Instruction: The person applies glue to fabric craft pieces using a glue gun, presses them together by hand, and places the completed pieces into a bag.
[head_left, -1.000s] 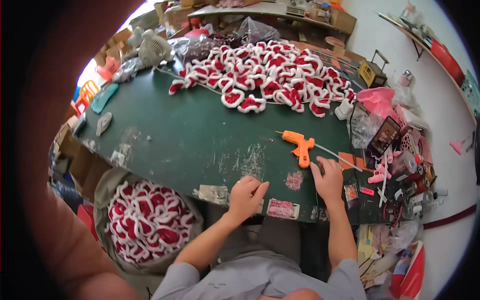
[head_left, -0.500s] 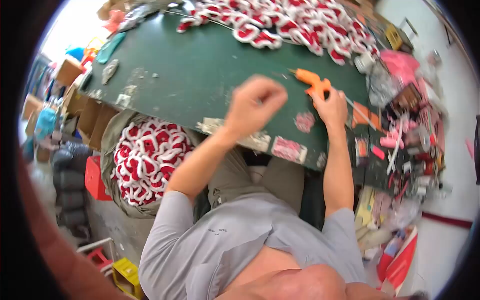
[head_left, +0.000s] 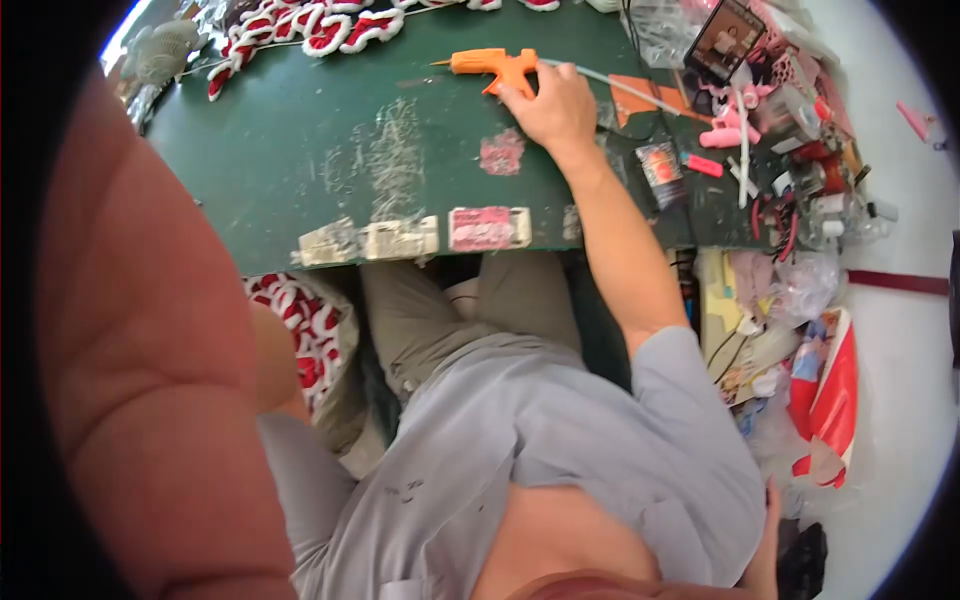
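Note:
My right hand (head_left: 560, 105) is closed round the handle of an orange hot glue gun (head_left: 490, 64), at the far part of the green table. Its nozzle points left, and a whitish glue stick (head_left: 615, 84) sticks out of the back end. In front of this hand lies a pink patch (head_left: 501, 152) on the tabletop. My left forearm (head_left: 278, 360) runs up behind a large, close, blurred finger-like shape (head_left: 165, 380), which hides my left hand. Whose skin this shape is, I cannot tell.
Red-and-white fluffy trim pieces (head_left: 325, 30) lie at the far edge of the green table (head_left: 290, 120); more fill a sack (head_left: 345, 350) below. A pink-and-white card (head_left: 490, 228) sits at the near edge. Clutter with a pink lighter (head_left: 703, 165) crowds the right.
My left hand has left the space above the table and is hidden. The view has shifted. The blurred skin shape now covers much more of the left side. My right hand still holds the glue gun.

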